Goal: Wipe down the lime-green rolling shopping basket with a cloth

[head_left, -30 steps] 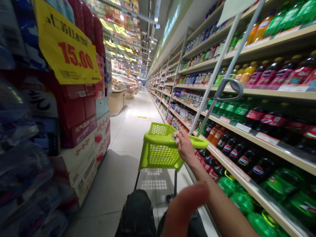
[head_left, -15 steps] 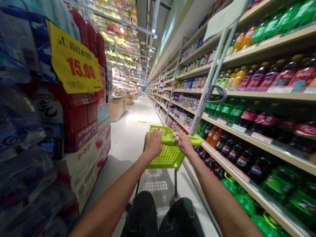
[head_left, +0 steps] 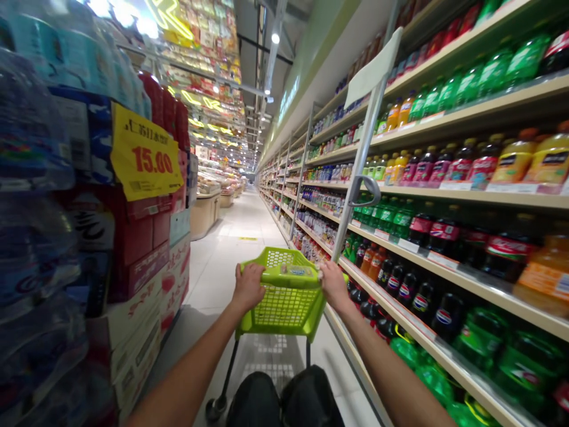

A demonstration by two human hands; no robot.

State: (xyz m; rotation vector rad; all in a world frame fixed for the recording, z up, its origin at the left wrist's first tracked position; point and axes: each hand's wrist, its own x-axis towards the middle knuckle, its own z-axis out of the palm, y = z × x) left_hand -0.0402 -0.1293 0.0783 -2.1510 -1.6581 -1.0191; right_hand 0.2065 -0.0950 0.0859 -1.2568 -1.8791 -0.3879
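A lime-green shopping cart (head_left: 284, 302) stands in front of me in a supermarket aisle. My left hand (head_left: 248, 288) is closed round the left end of its handle bar. My right hand (head_left: 331, 283) grips the right end, with a small pale thing pinched against the bar. A label (head_left: 297, 271) sits in the middle of the handle. The basket looks empty through its mesh. My dark trousers (head_left: 284, 400) show at the bottom of the view.
Shelves of soft-drink bottles (head_left: 444, 237) run along the right, close to the cart. Stacked cartons and shrink-wrapped water packs (head_left: 133, 237) with a yellow 15.00 price sign (head_left: 146, 159) line the left. The tiled aisle floor (head_left: 240, 237) stretches ahead toward display counters (head_left: 204, 210).
My left hand came up from low in the view and took hold of the cart's handle. The cart and I have moved forward along the aisle and slightly away from the right shelves.
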